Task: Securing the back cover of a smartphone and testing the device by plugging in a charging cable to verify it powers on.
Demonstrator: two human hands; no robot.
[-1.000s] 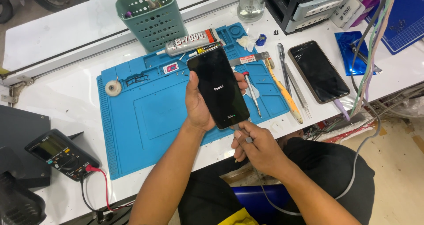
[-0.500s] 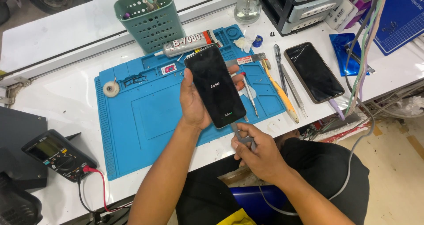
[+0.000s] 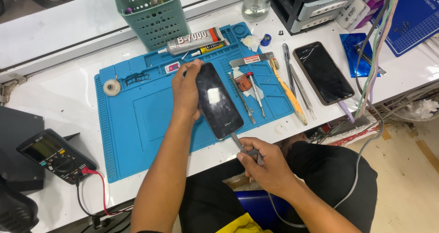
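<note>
Here, black phone [image 3: 218, 100] (glossy, glare-spotted) faces up.

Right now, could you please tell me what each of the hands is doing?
Left hand: closed around the black phone, held over the blue mat.
Right hand: closed on the grey cable plug at the phone's bottom edge.

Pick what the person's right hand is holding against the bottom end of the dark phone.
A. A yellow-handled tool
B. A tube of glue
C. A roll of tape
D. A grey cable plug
D: the right hand pinches a grey cable plug that meets the lower end of the dark phone, which the left hand grips above the blue mat; the grey cord trails off past the wrist.
</note>
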